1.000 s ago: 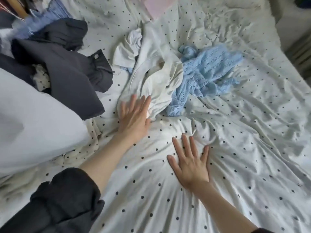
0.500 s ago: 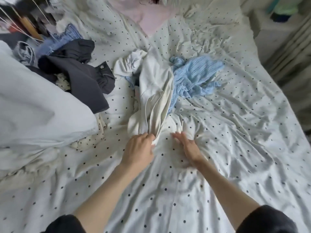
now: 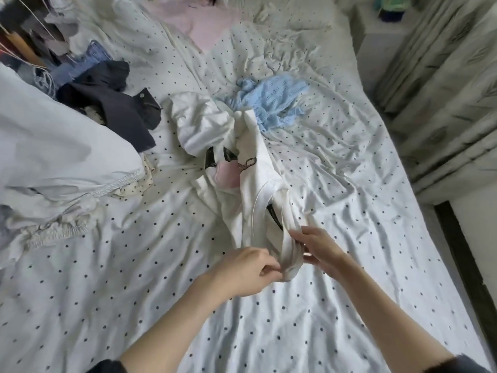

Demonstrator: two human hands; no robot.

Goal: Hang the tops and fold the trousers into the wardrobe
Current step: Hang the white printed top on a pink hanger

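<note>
A white printed top [image 3: 258,181] lies stretched across the dotted bedsheet [image 3: 161,278], its near end lifted toward me. My left hand [image 3: 246,270] pinches that near end of the top. My right hand [image 3: 320,249] holds the same end from the right, fingers round the fabric. Behind it lie another white garment [image 3: 199,125] and a light blue knitted top [image 3: 274,103]. Dark trousers [image 3: 118,103] lie at the left of the bed, with jeans [image 3: 88,60] behind them.
A bunched pale duvet [image 3: 53,146] fills the left side. A pink garment [image 3: 204,25] lies at the head of the bed. Curtains [image 3: 443,84] hang on the right, beside the bed's edge. Clothes on hangers [image 3: 24,28] crowd the top left corner.
My left hand grasped the white top and pulled it toward me down the bed. My right hand left the sheet and took hold of the same end.
</note>
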